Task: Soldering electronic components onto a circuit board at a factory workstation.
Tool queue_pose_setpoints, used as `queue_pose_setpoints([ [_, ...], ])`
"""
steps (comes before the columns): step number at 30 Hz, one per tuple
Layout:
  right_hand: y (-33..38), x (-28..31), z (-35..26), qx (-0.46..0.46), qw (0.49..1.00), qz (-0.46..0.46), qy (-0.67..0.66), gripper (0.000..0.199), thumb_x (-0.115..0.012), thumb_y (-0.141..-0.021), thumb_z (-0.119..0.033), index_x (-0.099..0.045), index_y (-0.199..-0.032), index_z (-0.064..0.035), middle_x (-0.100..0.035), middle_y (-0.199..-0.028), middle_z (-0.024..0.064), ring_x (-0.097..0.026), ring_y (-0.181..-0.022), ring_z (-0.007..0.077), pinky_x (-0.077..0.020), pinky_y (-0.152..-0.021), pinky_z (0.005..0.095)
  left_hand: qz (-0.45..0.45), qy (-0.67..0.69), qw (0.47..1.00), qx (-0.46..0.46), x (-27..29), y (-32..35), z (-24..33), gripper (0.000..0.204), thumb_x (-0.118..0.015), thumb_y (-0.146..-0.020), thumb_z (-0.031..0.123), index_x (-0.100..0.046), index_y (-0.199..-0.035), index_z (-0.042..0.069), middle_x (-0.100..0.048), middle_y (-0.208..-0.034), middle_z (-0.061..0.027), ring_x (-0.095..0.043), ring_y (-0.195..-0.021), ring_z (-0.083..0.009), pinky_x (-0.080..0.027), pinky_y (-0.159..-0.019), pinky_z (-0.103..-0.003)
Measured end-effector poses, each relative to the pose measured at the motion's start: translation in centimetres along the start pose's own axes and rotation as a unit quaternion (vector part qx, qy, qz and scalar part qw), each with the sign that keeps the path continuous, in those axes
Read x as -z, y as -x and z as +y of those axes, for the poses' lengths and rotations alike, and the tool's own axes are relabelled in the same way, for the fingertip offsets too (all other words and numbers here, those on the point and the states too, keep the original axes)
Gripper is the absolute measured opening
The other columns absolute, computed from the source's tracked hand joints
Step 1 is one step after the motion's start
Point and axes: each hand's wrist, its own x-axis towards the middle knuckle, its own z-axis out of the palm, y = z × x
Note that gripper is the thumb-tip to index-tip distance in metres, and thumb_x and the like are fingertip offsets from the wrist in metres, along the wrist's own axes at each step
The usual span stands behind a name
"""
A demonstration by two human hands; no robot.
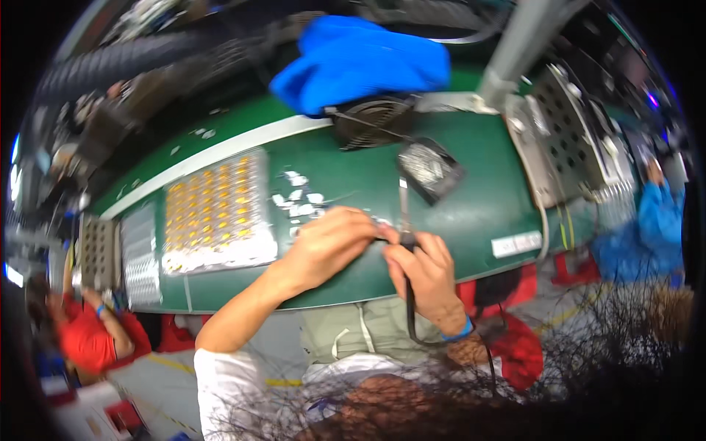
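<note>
My right hand [426, 273] is closed round the dark handle of a soldering iron [404, 202]. Its metal shaft points away from me, and its black cable hangs down past my wrist. Close beside it, my left hand [334, 239] has thumb and fingers pinched together. Both hands' fingertips meet at a small dark piece, too small and blurred to name. Small white pieces [298, 197] lie scattered beyond my left hand. To their left is a clear plastic tray [266, 220] with rows of yellow-orange parts.
On the green bench [485, 198] stand a round black fan [371, 121] under blue cloth [360, 62] and a black box of silvery material [430, 169]. A perforated metal case [562, 140] stands right; another [99, 253] stands left. People sit at both sides, one in a red shirt [88, 334].
</note>
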Motion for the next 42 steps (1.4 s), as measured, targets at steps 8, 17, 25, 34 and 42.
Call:
queue_pose_setpoints([
  [8,0.6,-0.1,0.2,-0.005,0.999,0.019,0.050,0.021,-0.076,-0.083,-0.001,-0.069,-0.103,-0.0049,-0.075,-0.125,0.0092,-0.064,-0.087,0.0306,-0.0524,-0.079,0.0403,-0.057,-0.124,0.986,-0.097,4.9,2.6,1.6,0.033,-0.068,-0.082,0.002,-0.069,-0.115,0.000,-0.070,-0.116,-0.0155,-0.068,-0.109,-0.0329,-0.057,-0.093,-0.042],
  [17,0.9,-0.2,0.5,-0.022,0.999,0.039,-0.018,0.026,-0.075,-0.087,0.000,-0.062,-0.109,-0.0056,-0.074,-0.127,0.0140,-0.063,-0.093,0.0337,-0.0534,-0.083,0.0427,0.067,-0.271,0.914,0.295,17.1,9.9,-1.0,0.018,-0.070,-0.091,-0.003,-0.073,-0.108,0.000,-0.074,-0.108,-0.0183,-0.072,-0.099,-0.0366,-0.057,-0.086,-0.041],
  [25,1.1,-0.4,0.6,-0.016,0.999,0.049,-0.017,0.031,-0.077,-0.082,0.003,-0.064,-0.109,-0.0013,-0.075,-0.122,0.0173,-0.061,-0.081,0.0307,-0.0514,-0.073,0.0390,0.128,-0.272,0.908,0.291,17.2,14.1,-1.6,0.028,-0.067,-0.093,-0.005,-0.071,-0.120,0.001,-0.074,-0.119,-0.0181,-0.068,-0.119,-0.0354,-0.053,-0.101,-0.041],
  [34,2.0,-0.8,1.0,-0.053,0.997,0.040,-0.036,0.033,-0.076,-0.085,0.004,-0.062,-0.113,-0.0057,-0.073,-0.128,0.0134,-0.063,-0.094,0.0306,-0.0515,-0.084,0.0388,0.119,-0.328,0.890,0.293,22.2,13.4,-10.8,0.022,-0.072,-0.092,0.004,-0.074,-0.113,0.001,-0.075,-0.109,-0.0193,-0.072,-0.100,-0.0368,-0.057,-0.089,-0.041],
  [42,0.5,0.1,0.3,-0.015,0.998,0.061,-0.022,0.033,-0.079,-0.081,0.002,-0.065,-0.112,-0.0005,-0.075,-0.123,0.0155,-0.065,-0.083,0.0309,-0.0540,-0.075,0.0397,0.332,-0.021,0.880,0.339,19.4,9.3,-8.7,0.013,-0.073,-0.092,-0.006,-0.073,-0.104,-0.006,-0.075,-0.103,-0.0090,-0.073,-0.092,-0.0157,-0.059,-0.090,-0.028],
])
